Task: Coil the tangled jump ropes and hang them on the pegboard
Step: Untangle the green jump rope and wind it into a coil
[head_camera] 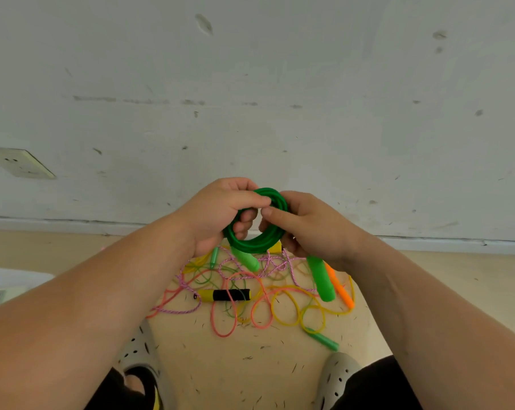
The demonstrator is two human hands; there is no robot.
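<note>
Beige floor (250,365), both hands gripping green rope coil (257,244)

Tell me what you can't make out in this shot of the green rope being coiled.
The pegboard: nowhere in the head view.
Parts of the green coil: covered by the left hand and right hand.
The tangled ropes on the floor: overlapping strands hide which handle belongs where.
</note>
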